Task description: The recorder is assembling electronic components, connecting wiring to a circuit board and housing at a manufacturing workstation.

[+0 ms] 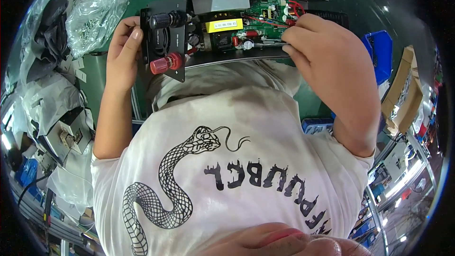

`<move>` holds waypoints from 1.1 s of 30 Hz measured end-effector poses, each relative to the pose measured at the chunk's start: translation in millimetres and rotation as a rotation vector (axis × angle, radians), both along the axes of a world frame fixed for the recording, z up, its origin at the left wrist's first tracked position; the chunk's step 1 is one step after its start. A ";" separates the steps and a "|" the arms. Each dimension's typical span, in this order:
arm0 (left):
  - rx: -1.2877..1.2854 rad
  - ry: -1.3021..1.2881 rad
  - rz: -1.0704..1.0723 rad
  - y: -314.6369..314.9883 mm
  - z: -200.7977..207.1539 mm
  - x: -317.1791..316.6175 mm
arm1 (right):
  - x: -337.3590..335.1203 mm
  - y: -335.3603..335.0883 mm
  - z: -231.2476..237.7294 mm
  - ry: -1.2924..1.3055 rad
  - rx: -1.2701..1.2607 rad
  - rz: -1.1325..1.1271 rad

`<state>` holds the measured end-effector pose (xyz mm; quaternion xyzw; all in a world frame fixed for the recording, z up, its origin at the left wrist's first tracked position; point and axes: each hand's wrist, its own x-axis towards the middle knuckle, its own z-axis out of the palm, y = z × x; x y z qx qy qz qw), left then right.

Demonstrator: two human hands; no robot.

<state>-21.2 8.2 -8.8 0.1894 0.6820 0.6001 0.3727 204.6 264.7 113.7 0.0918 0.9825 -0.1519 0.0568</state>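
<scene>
Head view: left fingers (134,39) clasp black casing (237,57) (circuit board (258,8) inside), right fingers (295,35) bent, hold unclear

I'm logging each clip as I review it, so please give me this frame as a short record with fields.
Left hand: gripping the edge of a black end panel
Right hand: fingertips at the green circuit board; whether they pinch anything is hidden
Unit: open black case, board exposed
Panel fittings: black binding post, red binding post
Inside: yellow-labelled transformer, red wires
Left side: clear plastic bags
Right side: blue bin, cardboard box
</scene>
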 end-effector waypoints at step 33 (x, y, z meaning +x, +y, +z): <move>0.075 -0.127 -0.009 2.6 6.0 3.9 | -2.7 -2.0 -19.5 -0.070 0.089 0.088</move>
